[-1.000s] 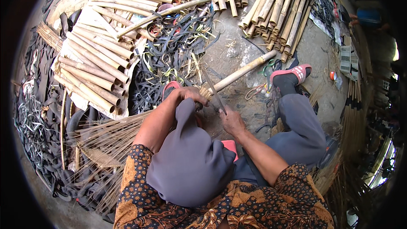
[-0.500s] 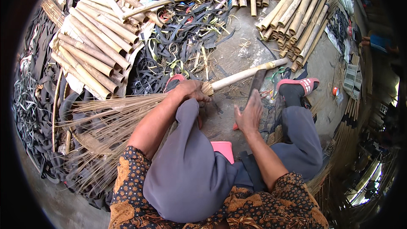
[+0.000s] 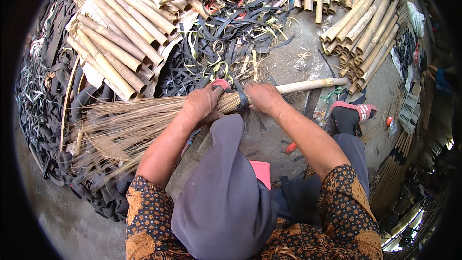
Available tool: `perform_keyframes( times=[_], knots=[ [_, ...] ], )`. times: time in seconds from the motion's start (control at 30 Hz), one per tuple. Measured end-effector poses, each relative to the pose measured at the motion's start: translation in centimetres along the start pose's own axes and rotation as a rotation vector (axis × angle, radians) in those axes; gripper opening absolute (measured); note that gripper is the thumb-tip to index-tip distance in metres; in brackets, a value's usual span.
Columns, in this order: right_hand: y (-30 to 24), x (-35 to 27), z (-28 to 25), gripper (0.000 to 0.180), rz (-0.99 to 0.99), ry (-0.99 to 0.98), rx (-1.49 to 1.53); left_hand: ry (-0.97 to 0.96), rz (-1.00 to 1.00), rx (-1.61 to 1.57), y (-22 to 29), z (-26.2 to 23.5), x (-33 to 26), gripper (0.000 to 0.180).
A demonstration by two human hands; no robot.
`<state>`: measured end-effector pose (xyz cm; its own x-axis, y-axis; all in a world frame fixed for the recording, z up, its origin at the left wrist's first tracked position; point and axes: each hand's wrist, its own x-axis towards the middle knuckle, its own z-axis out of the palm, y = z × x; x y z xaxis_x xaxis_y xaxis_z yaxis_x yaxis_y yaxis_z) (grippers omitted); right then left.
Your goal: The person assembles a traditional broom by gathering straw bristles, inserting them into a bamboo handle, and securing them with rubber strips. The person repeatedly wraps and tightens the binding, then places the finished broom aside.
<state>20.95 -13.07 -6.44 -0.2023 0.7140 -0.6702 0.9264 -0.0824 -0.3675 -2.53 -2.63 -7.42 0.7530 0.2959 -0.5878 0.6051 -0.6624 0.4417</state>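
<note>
A stick broom lies across in front of me, its long thin bristles fanning out to the left and its pale bamboo handle pointing right. My left hand is closed round the bristle bundle near its neck. A black rubber strip wraps the neck, between my two hands. At its right side, the fingers of my right hand are pinched close against the strip; the fingertips are partly hidden. A knife with a red handle and dark blade lies on the floor beyond my right forearm.
Bamboo poles are heaped at the far left, with another bamboo stack at the far right. Tangled black strips cover the floor between. A pink sandal is on my right foot. Further right stands a pale plastic basket.
The knife has left my right hand and now lies on the floor. My right hand has moved up and left to the broom's neck, where the black strip now shows.
</note>
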Motion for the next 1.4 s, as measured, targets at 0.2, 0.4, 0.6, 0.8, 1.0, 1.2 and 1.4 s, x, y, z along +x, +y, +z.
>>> perform_keyframes(
  times=[0.2,0.4,0.6,0.8,1.0,1.2,1.4],
  knots=[
    [0.9,0.8,-0.5,0.024,-0.089,-0.013,0.166,-0.316,0.121,-0.244,-2.2,-2.5,2.0,0.084],
    [0.6,0.7,-0.6,0.025,-0.086,-0.221,0.191,0.142,-0.029,0.091,1.8,0.3,-3.2,0.028],
    [0.6,1.3,-1.3,0.027,-0.076,-0.3,0.285,-0.087,-0.015,-0.058,-0.8,-0.4,-1.4,0.034],
    [0.3,0.6,-1.8,0.033,-0.07,-0.26,0.247,0.227,0.088,0.011,5.7,0.3,2.3,0.035],
    [0.4,0.7,-1.7,0.052,-0.036,-0.155,0.308,-0.115,-0.141,-0.121,8.5,-0.4,5.2,0.024],
    [-0.4,-1.7,0.9,0.044,-0.093,0.334,0.001,-0.343,-0.086,-0.243,6.9,-2.5,6.2,0.051],
    [0.7,-0.7,2.0,0.03,-0.102,0.17,0.092,-0.426,-0.057,-0.07,6.9,-1.9,6.2,0.059]
  ],
)
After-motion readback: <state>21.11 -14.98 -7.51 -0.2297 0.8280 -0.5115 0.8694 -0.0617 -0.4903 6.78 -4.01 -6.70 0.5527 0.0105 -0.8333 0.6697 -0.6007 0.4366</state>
